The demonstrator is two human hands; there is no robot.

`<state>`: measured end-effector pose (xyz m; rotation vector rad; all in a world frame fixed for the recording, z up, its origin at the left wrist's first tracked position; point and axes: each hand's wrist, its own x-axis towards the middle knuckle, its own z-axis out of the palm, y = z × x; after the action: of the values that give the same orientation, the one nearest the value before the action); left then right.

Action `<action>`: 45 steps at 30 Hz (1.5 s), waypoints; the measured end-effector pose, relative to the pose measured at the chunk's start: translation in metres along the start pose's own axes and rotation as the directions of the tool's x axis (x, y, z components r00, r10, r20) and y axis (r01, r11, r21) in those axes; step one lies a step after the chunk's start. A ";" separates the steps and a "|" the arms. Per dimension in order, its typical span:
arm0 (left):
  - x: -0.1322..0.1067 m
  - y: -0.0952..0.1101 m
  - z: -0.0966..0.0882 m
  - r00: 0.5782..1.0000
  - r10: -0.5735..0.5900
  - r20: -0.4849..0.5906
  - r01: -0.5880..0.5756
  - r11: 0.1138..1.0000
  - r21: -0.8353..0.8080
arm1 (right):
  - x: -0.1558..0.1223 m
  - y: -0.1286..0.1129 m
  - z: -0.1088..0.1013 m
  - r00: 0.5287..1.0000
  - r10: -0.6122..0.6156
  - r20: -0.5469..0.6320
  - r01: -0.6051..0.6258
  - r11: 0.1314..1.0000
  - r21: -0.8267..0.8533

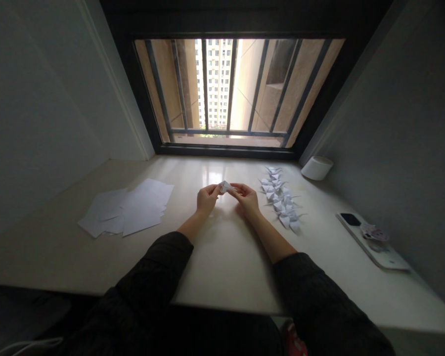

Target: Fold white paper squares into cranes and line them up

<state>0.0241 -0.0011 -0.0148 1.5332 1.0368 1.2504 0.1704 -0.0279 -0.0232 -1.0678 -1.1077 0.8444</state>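
A small piece of folded white paper (226,187) is pinched between my left hand (207,199) and my right hand (246,200), above the middle of a pale polished counter (222,267). Both hands grip it by the fingertips, and they partly hide its lower part. To the right of my right hand lies a loose line of white origami cranes (281,199). Loose white paper sheets (137,207) lie in an overlapping pile to the left of my left hand.
A white cylindrical object (317,168) stands in the far right corner of the counter. A dark phone (350,219) and a pink-and-white item (374,232) lie on a white board (383,254) along the right wall. A barred window (237,91) lies beyond the counter's far edge.
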 end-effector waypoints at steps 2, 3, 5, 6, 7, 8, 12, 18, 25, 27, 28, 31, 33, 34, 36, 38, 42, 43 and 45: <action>-0.001 0.001 0.000 1.000 0.006 0.015 -0.006 1.000 0.014 | 0.000 0.000 0.000 1.000 0.024 -0.015 -0.024 1.000 0.020; -0.001 0.001 0.000 1.000 0.010 0.019 -0.011 1.000 0.029 | 0.000 0.000 -0.001 0.999 0.038 -0.018 -0.038 0.999 0.031; -0.001 0.000 0.001 1.000 0.020 0.014 -0.021 0.997 0.071 | 0.000 -0.001 -0.001 0.997 0.065 -0.030 -0.063 0.997 0.049; -0.001 -0.001 0.001 1.000 0.025 0.005 -0.025 0.996 0.091 | 0.000 -0.002 -0.001 0.996 0.075 -0.037 -0.073 0.996 0.057; 0.000 -0.002 0.001 1.000 0.029 -0.005 -0.029 0.994 0.109 | 0.000 -0.002 -0.001 0.996 0.084 -0.042 -0.081 0.995 0.064; 0.000 -0.002 0.001 0.999 0.034 -0.013 -0.032 0.992 0.121 | 0.000 -0.003 -0.001 0.995 0.090 -0.046 -0.087 0.994 0.069; -0.001 -0.003 0.001 0.999 0.050 -0.010 -0.048 0.988 0.146 | 0.000 -0.002 -0.001 0.991 0.117 -0.059 -0.112 0.991 0.073; 0.001 -0.003 0.000 0.999 0.024 -0.039 -0.021 0.995 0.095 | 0.001 -0.001 -0.001 0.994 0.107 0.014 -0.107 0.993 0.053; 0.002 0.001 -0.001 0.993 -0.015 -0.115 0.018 1.000 0.025 | 0.000 -0.003 0.001 0.987 0.046 0.151 -0.060 0.994 0.093; 0.002 0.001 -0.001 0.993 -0.009 -0.116 0.012 1.000 0.022 | -0.001 -0.004 0.001 0.989 0.029 0.148 -0.037 0.998 0.051; 0.002 0.000 -0.002 0.993 -0.009 -0.120 0.012 1.000 0.025 | -0.002 -0.005 0.001 0.991 0.010 0.131 -0.011 1.000 0.005; 0.004 -0.001 -0.003 0.989 -0.028 -0.142 0.032 0.999 0.029 | -0.005 -0.012 0.000 0.990 -0.125 0.061 0.135 0.970 -0.203; 0.004 -0.001 -0.003 0.987 -0.042 -0.154 0.045 0.999 0.021 | -0.009 -0.016 -0.001 0.967 -0.243 0.071 0.253 0.900 -0.355; 0.004 -0.001 -0.003 0.987 -0.046 -0.154 0.049 0.999 0.015 | -0.011 -0.017 -0.002 0.951 -0.292 0.101 0.307 0.853 -0.422; 0.004 0.000 -0.003 0.988 -0.056 -0.143 0.057 0.998 0.000 | -0.013 -0.018 -0.003 0.917 -0.365 0.162 0.393 0.752 -0.529; 0.003 0.002 -0.001 0.990 -0.066 -0.122 0.065 0.998 -0.012 | -0.014 -0.016 -0.003 0.896 -0.401 0.190 0.430 0.681 -0.593; 0.001 0.004 0.000 0.995 -0.072 -0.073 0.068 0.997 -0.044 | -0.011 -0.010 -0.002 0.916 -0.382 0.122 0.380 0.729 -0.569; 0.001 0.004 0.001 0.996 -0.067 -0.062 0.064 0.997 -0.054 | -0.010 -0.009 -0.001 0.930 -0.356 0.087 0.347 0.776 -0.527; 0.002 0.003 0.001 0.998 -0.048 -0.043 0.045 0.996 -0.073 | -0.007 -0.007 0.000 0.960 -0.280 0.013 0.259 0.869 -0.422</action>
<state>0.0254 -0.0005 -0.0111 1.4249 1.0395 1.2809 0.1688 -0.0368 -0.0189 -1.2402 -1.3984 0.3574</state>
